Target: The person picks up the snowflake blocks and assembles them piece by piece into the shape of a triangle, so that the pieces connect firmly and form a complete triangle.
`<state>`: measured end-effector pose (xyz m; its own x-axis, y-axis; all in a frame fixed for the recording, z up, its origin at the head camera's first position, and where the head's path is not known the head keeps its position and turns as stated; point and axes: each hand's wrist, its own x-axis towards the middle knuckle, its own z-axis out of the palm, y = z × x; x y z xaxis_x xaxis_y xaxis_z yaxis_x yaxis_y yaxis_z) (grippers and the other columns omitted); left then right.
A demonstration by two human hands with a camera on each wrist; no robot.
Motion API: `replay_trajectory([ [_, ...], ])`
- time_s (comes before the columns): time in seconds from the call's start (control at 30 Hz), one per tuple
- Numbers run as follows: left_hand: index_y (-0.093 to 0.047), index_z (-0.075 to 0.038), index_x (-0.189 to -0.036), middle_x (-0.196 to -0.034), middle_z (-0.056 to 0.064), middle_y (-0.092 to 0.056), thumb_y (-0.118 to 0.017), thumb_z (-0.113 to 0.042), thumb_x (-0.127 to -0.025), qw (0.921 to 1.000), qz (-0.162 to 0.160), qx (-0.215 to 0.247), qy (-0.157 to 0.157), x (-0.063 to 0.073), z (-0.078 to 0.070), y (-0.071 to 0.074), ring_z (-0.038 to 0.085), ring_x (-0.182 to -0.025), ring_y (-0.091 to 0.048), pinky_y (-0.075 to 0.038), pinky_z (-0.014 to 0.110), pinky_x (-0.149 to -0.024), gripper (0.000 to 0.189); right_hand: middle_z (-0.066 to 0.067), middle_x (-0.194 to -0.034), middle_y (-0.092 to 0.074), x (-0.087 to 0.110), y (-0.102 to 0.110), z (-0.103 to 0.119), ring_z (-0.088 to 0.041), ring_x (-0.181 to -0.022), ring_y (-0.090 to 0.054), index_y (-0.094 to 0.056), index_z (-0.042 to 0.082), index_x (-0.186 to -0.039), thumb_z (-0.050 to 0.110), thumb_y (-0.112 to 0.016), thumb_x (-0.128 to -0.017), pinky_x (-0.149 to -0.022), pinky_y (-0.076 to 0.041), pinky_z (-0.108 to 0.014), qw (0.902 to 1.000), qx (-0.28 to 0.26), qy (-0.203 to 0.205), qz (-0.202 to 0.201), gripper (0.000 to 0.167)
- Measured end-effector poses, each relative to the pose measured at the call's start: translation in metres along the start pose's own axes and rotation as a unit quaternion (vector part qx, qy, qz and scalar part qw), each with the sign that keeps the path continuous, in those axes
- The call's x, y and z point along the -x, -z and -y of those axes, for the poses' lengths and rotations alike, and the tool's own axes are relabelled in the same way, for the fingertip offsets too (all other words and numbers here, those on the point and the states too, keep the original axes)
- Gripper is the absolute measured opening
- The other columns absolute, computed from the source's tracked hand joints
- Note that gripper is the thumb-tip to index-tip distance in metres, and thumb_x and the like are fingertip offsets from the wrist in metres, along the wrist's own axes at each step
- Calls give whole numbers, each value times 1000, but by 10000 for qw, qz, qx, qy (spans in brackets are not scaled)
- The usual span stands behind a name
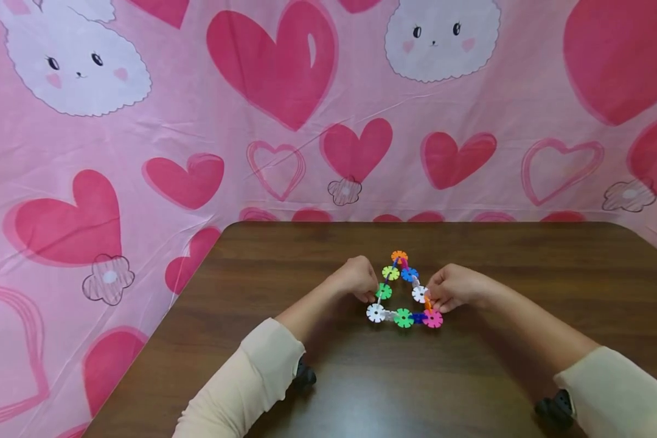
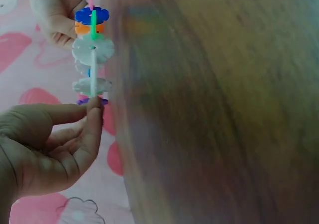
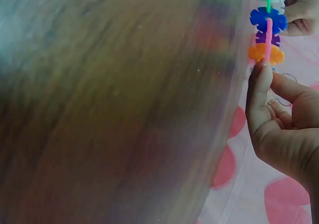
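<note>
Notched plastic snowflake discs, slotted into one another, form a triangle in the head view. An orange disc tops it; a white disc and a pink disc make its lower corners. My left hand pinches the left side near the green disc. On the right side, my right hand pinches it near the pink corner, by an orange disc seen edge-on. Both wrist views show thumb and fingertips closed on the chain's edge. Which exact disc each hand grips is partly hidden.
The brown wooden table lies under both arms. A pink cloth with hearts and bunny faces hangs behind and at the left. Dark wrist devices sit below the beige sleeves.
</note>
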<state>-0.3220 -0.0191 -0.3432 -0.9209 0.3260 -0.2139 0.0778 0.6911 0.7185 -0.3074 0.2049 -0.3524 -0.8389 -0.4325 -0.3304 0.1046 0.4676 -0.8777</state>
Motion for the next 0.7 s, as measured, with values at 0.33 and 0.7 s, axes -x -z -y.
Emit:
replay_trajectory([
  [0.33,-66,2,-64,-51,9,-61,-63,4,-82,9974,9,-697,176,-2,2,-8,16,-45,-61,-52,25,-47,18,-3,-59,-56,-4,-11,-1,-8,-53,-55,-60,-8,-82,-6,-49,-87,-52,-49,-19,9989,159,-446,8,12],
  [0.7,-71,-3,-77,-64,2,-64,-60,-14,-88,9852,-1167,-870,-902,10,6,16,12,-57,-56,-47,23,-54,19,-6,-73,-60,11,1,7,-16,-62,-56,-63,-6,-98,12,-57,-90,-58,-52,-31,9799,1895,313,-541,20],
])
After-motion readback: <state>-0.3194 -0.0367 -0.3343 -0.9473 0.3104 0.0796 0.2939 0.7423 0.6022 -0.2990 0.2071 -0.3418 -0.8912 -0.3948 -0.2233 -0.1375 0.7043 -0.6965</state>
